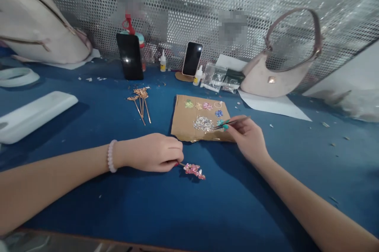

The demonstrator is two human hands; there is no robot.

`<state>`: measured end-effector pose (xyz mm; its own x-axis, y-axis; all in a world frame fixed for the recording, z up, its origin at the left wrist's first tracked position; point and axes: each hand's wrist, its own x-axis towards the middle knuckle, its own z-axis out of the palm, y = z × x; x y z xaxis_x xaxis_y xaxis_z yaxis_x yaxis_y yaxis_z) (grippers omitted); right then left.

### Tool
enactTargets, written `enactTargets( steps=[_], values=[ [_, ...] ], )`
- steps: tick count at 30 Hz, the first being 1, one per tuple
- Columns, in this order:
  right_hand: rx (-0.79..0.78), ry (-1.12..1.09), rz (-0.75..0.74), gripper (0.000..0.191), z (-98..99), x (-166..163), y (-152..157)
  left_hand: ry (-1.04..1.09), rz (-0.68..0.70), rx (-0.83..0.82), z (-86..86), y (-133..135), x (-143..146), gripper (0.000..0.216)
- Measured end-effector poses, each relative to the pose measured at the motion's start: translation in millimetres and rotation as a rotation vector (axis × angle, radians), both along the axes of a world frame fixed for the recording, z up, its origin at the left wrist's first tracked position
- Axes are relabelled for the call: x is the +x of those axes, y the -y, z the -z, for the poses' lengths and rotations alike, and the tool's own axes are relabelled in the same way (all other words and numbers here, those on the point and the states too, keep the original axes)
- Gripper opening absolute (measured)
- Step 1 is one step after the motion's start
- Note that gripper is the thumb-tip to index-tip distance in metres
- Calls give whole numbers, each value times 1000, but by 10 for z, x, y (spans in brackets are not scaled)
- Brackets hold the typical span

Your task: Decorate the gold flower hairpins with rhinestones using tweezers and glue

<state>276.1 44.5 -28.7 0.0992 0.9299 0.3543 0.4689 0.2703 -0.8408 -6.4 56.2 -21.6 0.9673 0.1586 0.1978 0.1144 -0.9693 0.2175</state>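
My left hand (156, 152) is closed around the stem of a hair stick, whose pink jewelled end (194, 170) points right, just above the blue tabletop. Between the fingers of my right hand (250, 135) is a pair of dark tweezers (222, 125), their tips at the edge of a pile of silver rhinestones (203, 123). The pile lies on a piece of cardboard (182, 125), along with smaller heaps of green (188, 104), yellowish, pink (207, 106), blue (218, 113) and teal stones. Whether the tweezers grip a stone is too small to tell.
Several gold hair sticks (142, 102) lie left of the cardboard. Behind stand a black phone (130, 56), another phone (192, 59), glue bottles (162, 61) and plastic bags (213, 77). A pink handbag (275, 72) sits at right, a white case (38, 115) at left.
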Motion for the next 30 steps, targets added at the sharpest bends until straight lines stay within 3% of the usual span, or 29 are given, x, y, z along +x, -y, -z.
enactTargets(
  steps=[13, 30],
  values=[
    [4, 34, 68, 15, 118, 144, -221, -29, -18, -42, -23, -3, 21, 11],
    [-32, 81, 108, 10, 104, 83, -269, -21, -49, -78, -26, 2, 38, 8]
  ],
)
